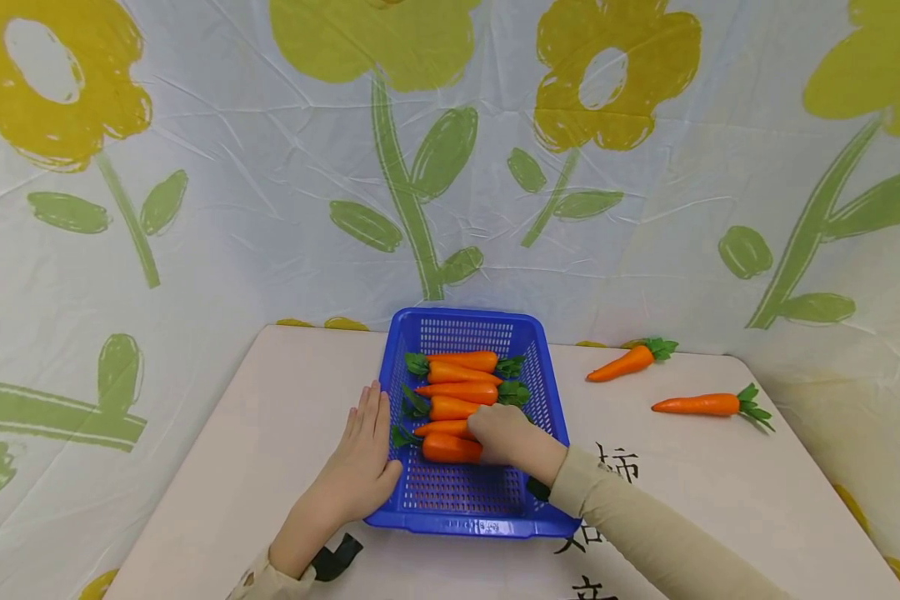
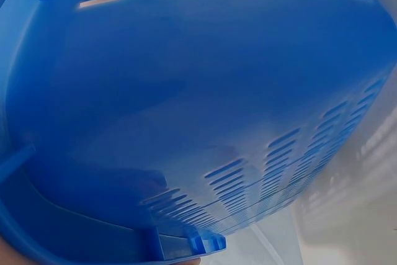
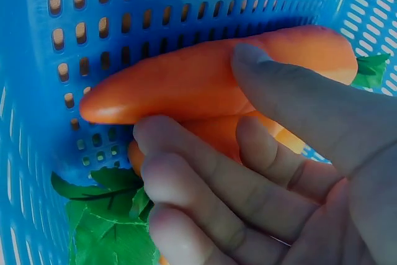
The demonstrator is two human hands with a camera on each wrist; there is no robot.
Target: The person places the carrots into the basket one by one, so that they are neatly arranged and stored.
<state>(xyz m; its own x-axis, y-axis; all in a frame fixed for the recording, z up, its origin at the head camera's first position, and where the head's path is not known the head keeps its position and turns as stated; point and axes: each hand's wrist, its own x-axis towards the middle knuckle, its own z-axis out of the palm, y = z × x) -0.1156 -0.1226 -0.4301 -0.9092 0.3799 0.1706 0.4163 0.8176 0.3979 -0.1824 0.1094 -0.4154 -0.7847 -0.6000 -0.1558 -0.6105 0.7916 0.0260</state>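
A blue plastic basket (image 1: 471,527) stands on the table with several orange carrots (image 1: 461,392) in a row inside, some with green leaves to the left, others to the right. My left hand (image 1: 360,462) lies along the basket's left rim with its fingers straight. Inside, my right hand (image 1: 513,437) bends over the right end of the front carrot (image 1: 450,448). In the right wrist view the thumb (image 3: 279,82) presses on this carrot and the curled fingers reach its other side. The left wrist view is filled by the basket's slotted outer wall (image 2: 155,79).
Two more carrots, one at the back (image 1: 626,364) and one nearer (image 1: 701,405), lie on the table (image 1: 270,433) right of the basket. Black written characters (image 1: 618,464) mark the tabletop. A flower-patterned cloth (image 1: 262,208) hangs behind the table.
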